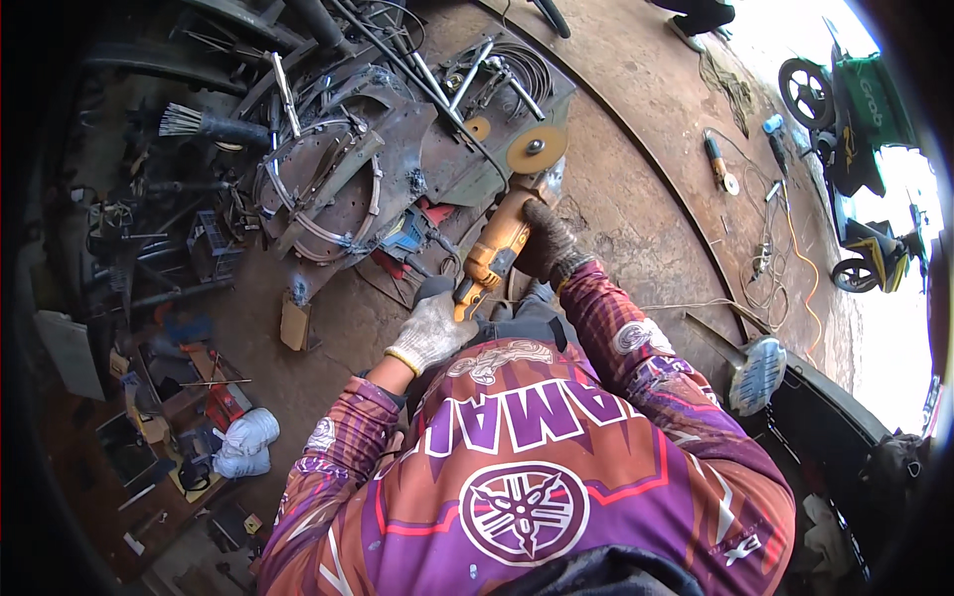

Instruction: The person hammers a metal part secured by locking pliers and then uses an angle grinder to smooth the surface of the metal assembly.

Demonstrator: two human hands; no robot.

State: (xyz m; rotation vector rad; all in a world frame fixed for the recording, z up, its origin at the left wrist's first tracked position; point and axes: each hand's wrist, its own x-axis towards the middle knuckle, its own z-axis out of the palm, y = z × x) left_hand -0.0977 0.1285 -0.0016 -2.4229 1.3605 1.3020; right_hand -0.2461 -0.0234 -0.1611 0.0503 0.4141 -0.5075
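An orange angle grinder [497, 241] with a dusty yellow-brown disc [537, 150] is in both my hands, held in front of my body. My left hand [432, 333], in a pale work glove, is closed around its rear handle. Up near the grinder's head, my right hand [548, 243] in a dark glove grips the body. The disc is beside the near right edge of a steel plate [464, 182]; I cannot tell whether they touch. A smaller round disc [477, 128] lies on that plate, next to coiled wire [524, 68].
Left of the grinder is a steel assembly with a metal ring [373, 189]. A blue power tool [405, 236] sits below it. On the floor at right lie another grinder [719, 164], an orange cable [807, 268] and a long curved strip [686, 204]. Motorbikes [863, 258] stand beyond.
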